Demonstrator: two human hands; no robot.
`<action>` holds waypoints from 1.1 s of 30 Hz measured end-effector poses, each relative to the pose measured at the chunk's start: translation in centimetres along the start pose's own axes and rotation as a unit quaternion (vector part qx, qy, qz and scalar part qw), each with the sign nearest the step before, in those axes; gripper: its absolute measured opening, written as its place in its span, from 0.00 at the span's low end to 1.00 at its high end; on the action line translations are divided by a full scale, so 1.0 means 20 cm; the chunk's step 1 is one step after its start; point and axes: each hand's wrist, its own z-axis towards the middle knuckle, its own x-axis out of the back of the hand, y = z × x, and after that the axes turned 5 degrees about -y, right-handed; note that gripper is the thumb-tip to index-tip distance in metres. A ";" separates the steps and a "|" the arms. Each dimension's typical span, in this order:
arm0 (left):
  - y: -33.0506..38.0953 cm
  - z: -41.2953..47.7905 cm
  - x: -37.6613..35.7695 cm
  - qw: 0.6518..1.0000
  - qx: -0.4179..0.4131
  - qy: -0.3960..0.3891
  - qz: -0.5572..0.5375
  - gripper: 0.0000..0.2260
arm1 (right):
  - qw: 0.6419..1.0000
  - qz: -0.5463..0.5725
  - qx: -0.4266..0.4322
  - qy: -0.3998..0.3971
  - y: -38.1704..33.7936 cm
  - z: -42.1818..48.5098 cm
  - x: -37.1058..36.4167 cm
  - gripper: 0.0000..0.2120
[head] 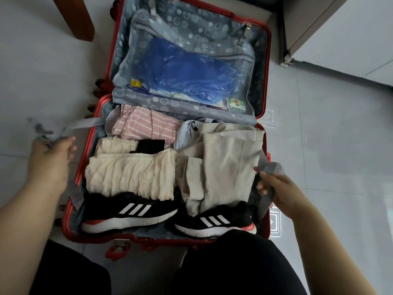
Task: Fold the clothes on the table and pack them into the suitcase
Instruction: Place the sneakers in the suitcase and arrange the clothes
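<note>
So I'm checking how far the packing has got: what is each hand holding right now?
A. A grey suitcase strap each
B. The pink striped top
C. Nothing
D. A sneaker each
A: the left hand grips one grey strap at the suitcase left rim, and the right hand pinches the other grey strap end, above the packed clothes.

— What sort of place is this?
— A room in a home. The floor [340, 145] is pale glossy tile, a brown wooden furniture leg [74, 18] stands at upper left, and a light grey cabinet [340, 35] sits at upper right.
— Anything else?
— An open red suitcase [102, 107] lies on the floor.
</note>
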 end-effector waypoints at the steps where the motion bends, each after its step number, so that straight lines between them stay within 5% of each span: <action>1: 0.01 -0.02 -0.02 0.998 -0.037 -0.017 0.041 0.05 | 0.994 -0.109 -0.005 0.009 -0.01 0.01 -0.03 0.10; 4: 0.08 -0.18 -0.16 0.962 -0.139 -0.131 0.197 0.15 | 0.945 -0.301 0.019 0.124 -0.04 0.06 -0.10 0.15; 8: 0.01 -0.32 -0.29 0.890 -0.219 -0.223 0.333 0.12 | 0.939 -0.313 0.029 0.142 -0.04 0.09 -0.19 0.20; 12: 0.02 -0.29 -0.32 0.856 -0.306 -0.180 0.377 0.08 | 0.849 -0.403 0.151 0.306 -0.05 0.05 -0.15 0.17; 14: 0.04 -0.29 -0.31 0.839 -0.349 -0.143 0.393 0.12 | 0.871 -0.287 0.215 0.337 -0.07 0.02 -0.13 0.16; 17: 0.03 -0.30 -0.29 0.842 -0.368 -0.134 0.372 0.08 | 0.929 -0.097 0.259 0.248 -0.16 -0.05 -0.22 0.10; 21: 0.03 -0.30 -0.24 0.860 -0.334 -0.169 0.346 0.08 | 0.936 -0.157 0.316 0.023 -0.30 -0.08 -0.50 0.17; 24: 0.04 -0.28 -0.24 0.885 -0.261 -0.180 0.340 0.12 | 0.885 -0.344 0.286 -0.124 -0.40 -0.08 -0.75 0.24; 28: 0.04 -0.29 -0.26 0.876 -0.232 -0.263 0.332 0.13 | 0.751 -0.616 0.185 -0.151 -0.41 -0.06 -0.97 0.16; 33: 0.04 -0.30 -0.31 0.863 -0.210 -0.332 0.318 0.20 | 0.771 -0.595 0.143 -0.176 -0.33 -0.04 -1.06 0.16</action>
